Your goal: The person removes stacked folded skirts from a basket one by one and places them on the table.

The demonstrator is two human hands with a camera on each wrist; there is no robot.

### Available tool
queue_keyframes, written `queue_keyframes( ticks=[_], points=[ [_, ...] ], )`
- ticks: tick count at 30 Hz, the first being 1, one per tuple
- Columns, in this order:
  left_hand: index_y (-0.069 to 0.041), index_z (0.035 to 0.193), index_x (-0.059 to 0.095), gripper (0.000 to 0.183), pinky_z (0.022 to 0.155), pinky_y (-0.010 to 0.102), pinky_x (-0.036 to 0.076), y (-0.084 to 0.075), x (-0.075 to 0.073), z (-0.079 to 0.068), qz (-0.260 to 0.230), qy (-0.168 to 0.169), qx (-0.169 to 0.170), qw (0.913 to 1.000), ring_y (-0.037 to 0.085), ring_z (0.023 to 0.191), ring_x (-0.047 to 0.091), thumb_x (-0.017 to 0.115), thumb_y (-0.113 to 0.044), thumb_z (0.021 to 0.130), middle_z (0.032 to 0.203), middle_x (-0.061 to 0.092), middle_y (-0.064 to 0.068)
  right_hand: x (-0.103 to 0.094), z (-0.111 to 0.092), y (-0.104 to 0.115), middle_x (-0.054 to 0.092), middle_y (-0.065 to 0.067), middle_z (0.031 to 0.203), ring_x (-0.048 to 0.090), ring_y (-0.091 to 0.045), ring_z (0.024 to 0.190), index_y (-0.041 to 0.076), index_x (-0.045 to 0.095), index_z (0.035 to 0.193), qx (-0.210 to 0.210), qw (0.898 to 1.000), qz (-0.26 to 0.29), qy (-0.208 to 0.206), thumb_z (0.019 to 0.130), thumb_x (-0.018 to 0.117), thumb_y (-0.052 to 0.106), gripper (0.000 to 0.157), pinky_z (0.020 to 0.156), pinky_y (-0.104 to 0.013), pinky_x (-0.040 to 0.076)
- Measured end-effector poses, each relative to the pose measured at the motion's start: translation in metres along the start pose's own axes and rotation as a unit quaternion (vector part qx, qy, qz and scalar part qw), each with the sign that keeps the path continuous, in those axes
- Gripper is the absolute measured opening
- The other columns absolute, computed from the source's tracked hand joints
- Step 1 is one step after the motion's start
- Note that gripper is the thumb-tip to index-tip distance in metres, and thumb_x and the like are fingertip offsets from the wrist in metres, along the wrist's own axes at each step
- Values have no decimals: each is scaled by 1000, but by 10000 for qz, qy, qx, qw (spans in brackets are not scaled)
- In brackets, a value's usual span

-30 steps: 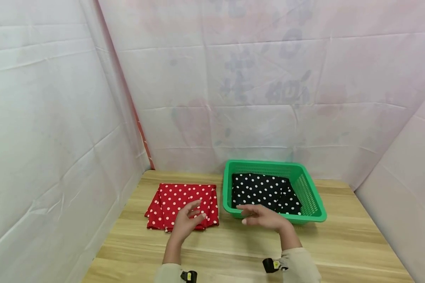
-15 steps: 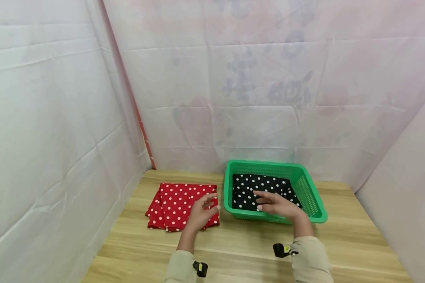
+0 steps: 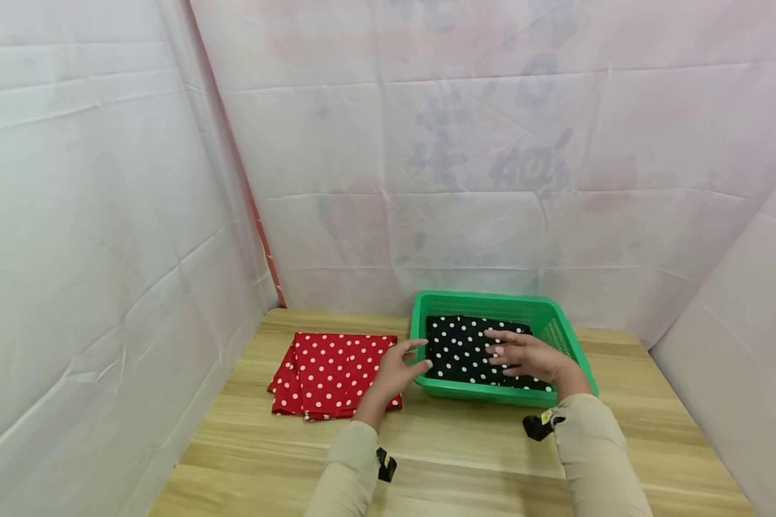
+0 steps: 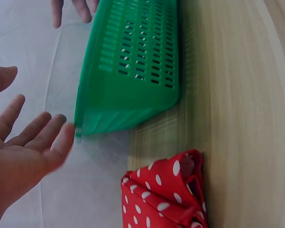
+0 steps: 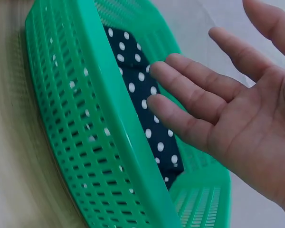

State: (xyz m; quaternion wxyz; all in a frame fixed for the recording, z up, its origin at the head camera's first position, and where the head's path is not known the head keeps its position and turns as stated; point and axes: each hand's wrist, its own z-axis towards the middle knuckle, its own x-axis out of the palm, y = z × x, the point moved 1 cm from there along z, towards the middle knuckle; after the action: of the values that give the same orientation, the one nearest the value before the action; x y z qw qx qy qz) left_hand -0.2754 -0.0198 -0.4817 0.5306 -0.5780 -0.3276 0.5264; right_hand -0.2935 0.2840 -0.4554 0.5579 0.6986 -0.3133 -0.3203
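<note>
A green plastic basket (image 3: pixel 491 391) with slotted walls stands on the table, and a folded black cloth with white dots (image 3: pixel 455 352) lies inside it. My right hand (image 3: pixel 535 359) hovers over the basket's right part, fingers spread and holding nothing. At the basket's left rim is my left hand (image 3: pixel 397 370), fingers loosely extended; in the left wrist view its little finger comes close to the rim, and whether it touches I cannot tell. Left of the basket lies a folded red cloth with white dots (image 3: pixel 326 373), partly behind my left forearm.
The wooden table (image 3: pixel 453 459) reaches toward me and out to both sides. White sheets (image 3: pixel 465 143) hang behind the table and along its left and right sides. A small black camera sits on each wrist.
Both hands have moved right and forward. The left has gone from over the red cloth to the basket's left rim; the right from the front rim to above the black cloth.
</note>
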Motion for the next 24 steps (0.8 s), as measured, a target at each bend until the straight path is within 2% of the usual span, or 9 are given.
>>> queue_keyframes(
  ticks=[5, 7, 10, 13, 16, 21, 22, 24],
  points=[
    [-22, 126, 57, 41, 83, 40, 49, -5, 6, 13, 182, 75, -111, 9997, 32, 118, 47, 67, -22, 87, 131, 49, 2, -17, -3, -3, 34, -20, 140, 40, -35, 124, 4, 14, 149, 215, 9993, 241, -207, 99, 45, 19, 60, 99, -61, 25],
    [-22, 127, 56, 41, 83, 39, 49, -7, 7, 19, 195, 122, -129, 9997, 33, 119, 46, 67, -23, 87, 131, 48, 2, -24, -4, -5, 31, -21, 141, 41, -32, 122, 5, 15, 149, 362, 9976, 367, -464, 99, 45, 20, 60, 100, -61, 23],
    [-17, 129, 54, 43, 84, 39, 49, -8, 11, 27, 263, 201, -51, 9994, 35, 119, 46, 66, -20, 87, 131, 48, 6, -33, -8, -7, 17, -26, 145, 33, -39, 126, 4, 12, 149, 547, 9926, 534, -945, 99, 45, 20, 62, 100, -60, 24],
    [-10, 130, 52, 46, 85, 39, 48, -7, 16, 35, 329, 284, -7, 9991, 38, 119, 45, 66, -17, 87, 133, 46, 13, -39, -11, -8, 0, -26, 150, 16, -46, 131, 3, 7, 149, 697, 9876, 564, -1290, 99, 46, 23, 67, 101, -60, 22],
    [-6, 131, 50, 48, 86, 42, 47, -5, 23, 40, 441, 347, -33, 9984, 41, 117, 44, 66, -16, 87, 133, 44, 19, -41, -14, -10, -3, -30, 148, 8, -51, 131, 0, 4, 148, 878, 9836, 264, -1552, 98, 47, 27, 71, 101, -62, 20],
    [-8, 131, 49, 52, 88, 45, 45, 3, 34, 46, 410, 405, -454, 9973, 40, 120, 41, 68, -17, 84, 134, 44, 18, -43, -17, -22, 9, -33, 145, 14, -54, 127, -5, 12, 145, 1209, 9703, -489, -2040, 99, 43, 27, 64, 97, -64, 23],
    [-9, 132, 49, 53, 88, 45, 44, 5, 37, 47, 323, 408, -566, 9970, 40, 121, 40, 69, -18, 84, 134, 43, 19, -44, -17, -25, 19, -32, 142, 23, -54, 123, -6, 14, 145, 1237, 9681, -570, -2105, 99, 43, 26, 63, 96, -64, 25],
    [-9, 132, 49, 55, 88, 45, 44, 10, 42, 49, 182, 371, -810, 9959, 39, 123, 39, 70, -19, 82, 135, 42, 20, -46, -16, -31, 45, -29, 115, 41, -48, 102, -6, 19, 144, 1302, 9637, -665, -2234, 97, 47, 28, 64, 93, -64, 30]
  ],
)
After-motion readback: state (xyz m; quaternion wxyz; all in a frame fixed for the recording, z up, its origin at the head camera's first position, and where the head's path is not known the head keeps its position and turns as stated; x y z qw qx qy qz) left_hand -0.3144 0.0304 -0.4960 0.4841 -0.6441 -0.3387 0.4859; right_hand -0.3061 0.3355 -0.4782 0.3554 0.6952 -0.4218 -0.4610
